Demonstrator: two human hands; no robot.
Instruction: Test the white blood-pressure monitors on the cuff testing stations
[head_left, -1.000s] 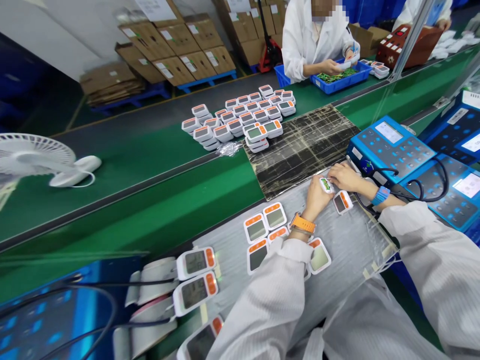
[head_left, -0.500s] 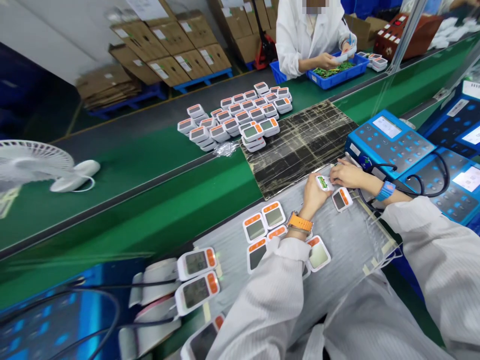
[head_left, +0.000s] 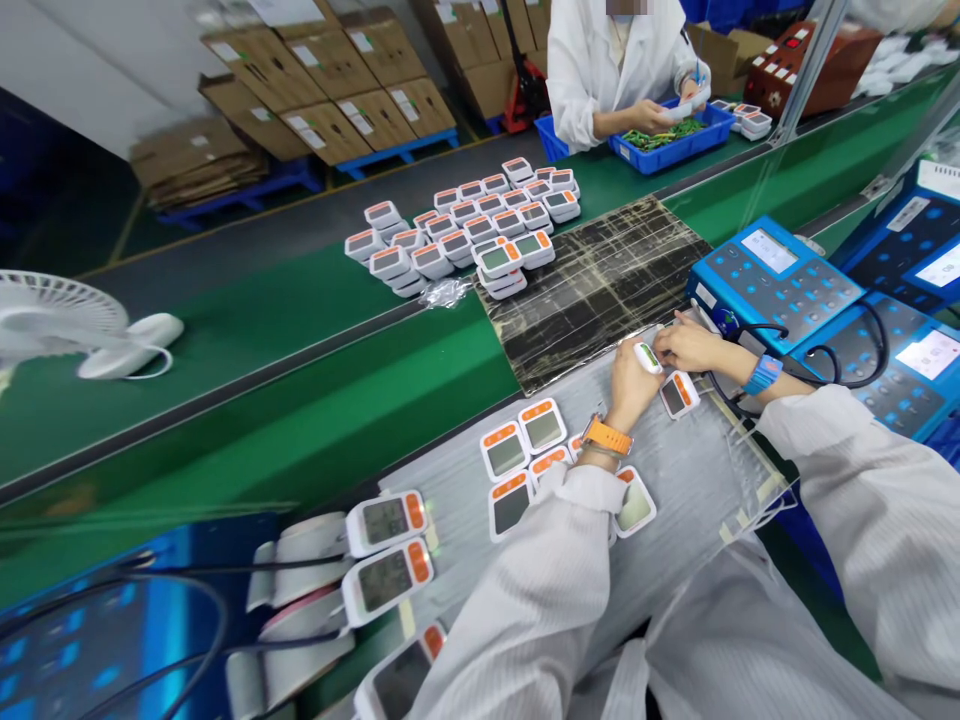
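Observation:
My left hand is wrapped round a small white blood pressure monitor, tipped so that green shows in its back, probably batteries. Close against its right side is my right hand, fingers bent together; whatever they pinch is hidden. Just below the right hand, another monitor with a dark screen and orange buttons lies face up on the grey mat. Several more monitors lie face up to the left of my left wrist, some partly covered by my sleeve.
Blue test boxes with cables stand at the right. Monitors joined to white cuffs lie at the left. Stacked monitors stand beyond the black panel. Across the line, a person handles a white part over a blue tray.
The held monitor has turned more edge-on, so less of its green inside shows. Both hands stay close together. The whole view has shifted slightly.

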